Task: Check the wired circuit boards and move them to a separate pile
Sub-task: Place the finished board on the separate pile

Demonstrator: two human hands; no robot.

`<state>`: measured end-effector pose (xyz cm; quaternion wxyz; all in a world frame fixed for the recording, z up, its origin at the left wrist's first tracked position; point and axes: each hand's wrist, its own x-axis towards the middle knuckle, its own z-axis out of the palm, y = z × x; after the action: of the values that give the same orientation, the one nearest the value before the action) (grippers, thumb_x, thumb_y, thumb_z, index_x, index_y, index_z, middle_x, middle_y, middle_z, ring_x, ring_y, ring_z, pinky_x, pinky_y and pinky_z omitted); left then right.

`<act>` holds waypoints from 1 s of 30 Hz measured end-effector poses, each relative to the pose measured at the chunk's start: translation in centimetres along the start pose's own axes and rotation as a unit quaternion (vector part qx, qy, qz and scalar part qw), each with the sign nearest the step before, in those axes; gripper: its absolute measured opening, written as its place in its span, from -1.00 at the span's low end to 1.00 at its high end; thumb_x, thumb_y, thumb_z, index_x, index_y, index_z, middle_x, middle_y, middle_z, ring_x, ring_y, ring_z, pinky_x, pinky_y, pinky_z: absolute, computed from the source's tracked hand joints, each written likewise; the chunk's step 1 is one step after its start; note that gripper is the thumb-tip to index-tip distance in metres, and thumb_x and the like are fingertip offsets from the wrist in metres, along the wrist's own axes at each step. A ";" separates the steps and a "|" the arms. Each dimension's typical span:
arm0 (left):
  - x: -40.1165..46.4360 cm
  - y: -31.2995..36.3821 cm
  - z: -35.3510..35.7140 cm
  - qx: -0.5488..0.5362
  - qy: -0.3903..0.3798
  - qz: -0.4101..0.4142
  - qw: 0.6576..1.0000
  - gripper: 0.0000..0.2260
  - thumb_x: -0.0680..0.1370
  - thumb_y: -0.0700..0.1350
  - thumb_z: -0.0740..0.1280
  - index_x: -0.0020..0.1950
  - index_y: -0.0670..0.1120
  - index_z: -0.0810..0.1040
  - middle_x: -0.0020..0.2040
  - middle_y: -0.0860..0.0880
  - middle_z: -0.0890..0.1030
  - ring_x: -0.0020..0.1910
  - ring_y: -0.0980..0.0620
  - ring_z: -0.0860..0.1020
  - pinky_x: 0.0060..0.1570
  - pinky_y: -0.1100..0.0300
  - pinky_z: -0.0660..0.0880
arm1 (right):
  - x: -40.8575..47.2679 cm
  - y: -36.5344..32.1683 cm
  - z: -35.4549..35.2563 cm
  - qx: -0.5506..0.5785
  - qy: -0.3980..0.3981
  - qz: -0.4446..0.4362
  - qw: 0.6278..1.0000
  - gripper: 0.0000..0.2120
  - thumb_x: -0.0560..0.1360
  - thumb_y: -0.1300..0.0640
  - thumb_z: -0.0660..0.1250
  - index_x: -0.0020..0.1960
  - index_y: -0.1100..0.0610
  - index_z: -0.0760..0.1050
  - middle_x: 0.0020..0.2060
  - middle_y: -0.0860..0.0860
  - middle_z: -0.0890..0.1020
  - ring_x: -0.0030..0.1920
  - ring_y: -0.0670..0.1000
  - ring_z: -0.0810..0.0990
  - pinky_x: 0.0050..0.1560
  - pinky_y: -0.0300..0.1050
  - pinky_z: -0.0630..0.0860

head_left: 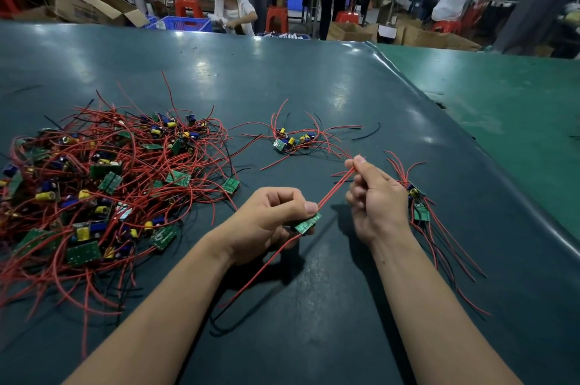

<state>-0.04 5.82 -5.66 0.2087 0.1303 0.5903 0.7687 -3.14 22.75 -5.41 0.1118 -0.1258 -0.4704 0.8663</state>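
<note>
My left hand (pixel 270 220) grips a small green circuit board (pixel 308 223) between thumb and fingers, just above the table. Two red wires (pixel 334 191) run taut from the board up to my right hand (pixel 373 196), which pinches their far ends. More red and black leads hang from the board toward me. A big tangled pile of wired boards (pixel 103 177) covers the table at the left. A small pile (pixel 293 140) lies beyond my hands, and another small pile (pixel 419 209) sits just right of my right hand.
The dark green table mat (pixel 314 77) ends in a raised edge at the right, with a lighter green surface (pixel 502 96) beyond it. Behind the table are people, red stools, cardboard boxes (pixel 84 1) and a blue crate (pixel 188 23).
</note>
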 end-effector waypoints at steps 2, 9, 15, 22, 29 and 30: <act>-0.2 0.1 -0.2 -0.002 -0.018 -0.006 1.000 -0.77 0.40 -0.20 0.41 -0.33 -0.15 0.37 -0.39 -0.04 0.47 -0.46 0.07 0.49 -0.55 0.31 0.34 | 0.2 -0.2 -0.3 0.008 0.023 -0.003 1.000 -0.82 0.55 0.28 0.34 -0.23 0.25 0.56 -0.47 -0.03 0.52 -0.59 -0.17 0.29 -0.60 -0.34 0.16; -0.3 0.2 -0.3 -0.067 0.092 0.072 0.991 -0.91 0.46 -0.09 0.40 -0.17 -0.07 0.67 -0.27 -0.09 0.64 -0.55 0.09 0.47 -0.54 0.30 0.40 | -0.3 -0.4 0.0 -0.105 -0.038 -0.006 0.994 -0.64 0.58 -0.03 0.31 -0.31 0.15 0.53 -0.54 -0.06 0.44 -0.62 -0.15 0.30 -0.62 -0.36 0.15; -0.1 0.3 -0.9 0.038 0.126 0.092 0.987 -0.81 0.47 -0.02 0.34 -0.04 -0.05 0.69 -0.35 -0.06 0.61 -0.61 0.08 0.42 -0.62 0.34 0.33 | -2.8 0.8 0.7 -0.292 -0.312 0.096 0.899 -0.63 0.37 -0.21 0.40 -0.31 0.11 0.59 -0.54 -0.05 0.42 -0.60 -0.12 0.28 -0.59 -0.34 0.17; -0.5 0.9 -2.0 0.051 0.092 0.021 0.994 -0.67 0.38 0.05 0.43 0.07 -0.08 0.66 -0.30 0.01 0.59 -0.52 0.13 0.36 -0.56 0.36 0.27 | -2.3 0.7 0.8 -0.284 -0.183 -0.017 0.941 -0.68 0.56 0.09 0.35 -0.29 0.25 0.60 -0.53 0.01 0.49 -0.59 -0.14 0.34 -0.58 -0.33 0.21; 0.0 1.0 -2.9 0.297 0.308 0.195 0.882 -0.85 0.54 -0.10 0.40 -0.18 -0.11 0.68 -0.46 0.08 0.53 -0.48 0.17 0.43 -0.41 0.35 0.36 | -1.6 0.0 0.3 -0.177 -0.015 -0.153 0.972 -0.68 0.56 0.08 0.36 -0.34 0.13 0.58 -0.55 -0.05 0.51 -0.61 -0.11 0.35 -0.59 -0.34 0.22; 0.0 0.9 -3.1 0.319 0.344 0.213 0.857 -0.84 0.55 -0.09 0.40 -0.17 -0.12 0.68 -0.41 0.04 0.58 -0.44 0.11 0.48 -0.37 0.28 0.42 | -1.5 -0.2 0.3 -0.151 0.022 -0.157 0.976 -0.69 0.57 0.07 0.35 -0.32 0.13 0.58 -0.54 -0.06 0.52 -0.61 -0.11 0.35 -0.59 -0.34 0.22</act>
<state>-1.59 3.00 -5.60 -0.2296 0.0397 0.7950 0.5601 -1.81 22.12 -4.90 0.2367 -0.0847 -0.6068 0.7541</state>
